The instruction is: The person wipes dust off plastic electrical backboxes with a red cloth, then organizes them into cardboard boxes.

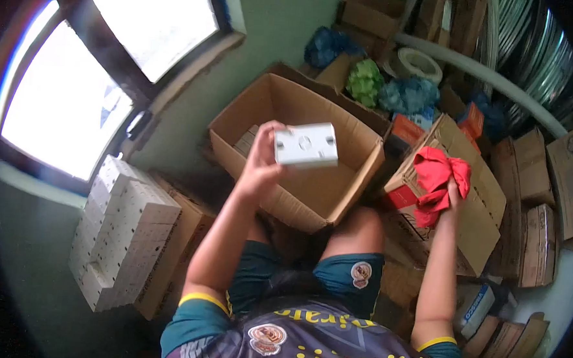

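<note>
My left hand (259, 161) is closed around one end of a white electrical box (305, 145), a shallow rectangular piece with a round mark in the middle and dark notches at its ends. It is held up over an open cardboard carton (285, 201). A few pale boxes (246, 140) lie inside that carton, along its left side. My right hand (452, 199) is closed on a crumpled red cloth (437, 180), above a second cardboard carton (472, 221) on the right. The cloth hides part of that hand's fingers.
A tall stack of white boxes (125, 229) stands at the left, below the window (145, 22). Blue bags (409, 94), a green bag (365, 82) and a white roll (421, 64) lie behind the open carton. More cartons (533, 172) and coiled tubing (533, 49) crowd the right.
</note>
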